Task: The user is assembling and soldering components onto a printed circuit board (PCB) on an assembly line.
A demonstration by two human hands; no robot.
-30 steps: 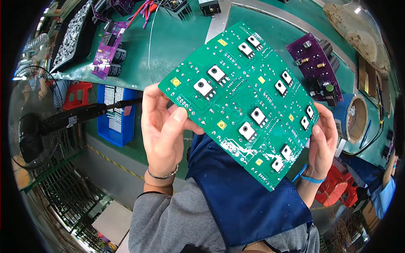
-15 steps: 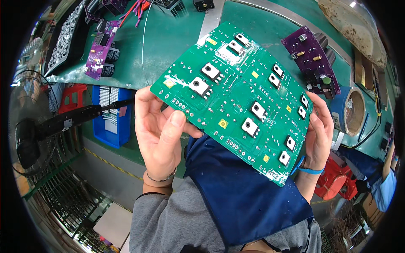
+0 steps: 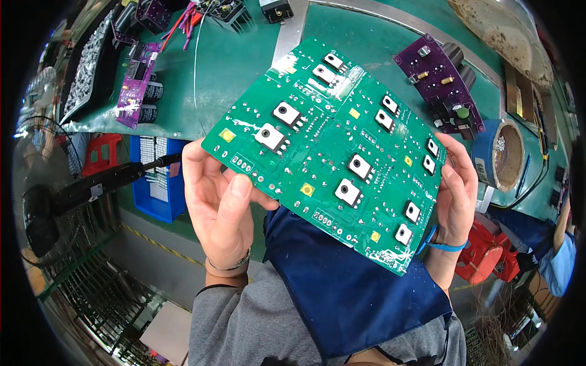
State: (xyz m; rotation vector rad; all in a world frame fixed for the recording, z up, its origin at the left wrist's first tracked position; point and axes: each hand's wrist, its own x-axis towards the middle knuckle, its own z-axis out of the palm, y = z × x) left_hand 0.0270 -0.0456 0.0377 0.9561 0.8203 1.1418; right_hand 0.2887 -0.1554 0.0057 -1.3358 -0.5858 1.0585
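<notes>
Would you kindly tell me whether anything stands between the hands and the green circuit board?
Nothing visible does: the left hand and right hand hold the green circuit board directly at its edges.

I find an electronics workshop. Component-fitted purple circuit boards (image 3: 434, 82) lie on a green-topped bench (image 3: 256, 73), along with a black tray (image 3: 108, 68) of small silvery pieces. A green circuit board (image 3: 323, 160) is in hand. A blue bin (image 3: 160, 211), a red stool (image 3: 481, 261) and a striped floor line (image 3: 160, 249) corroborate.
</notes>
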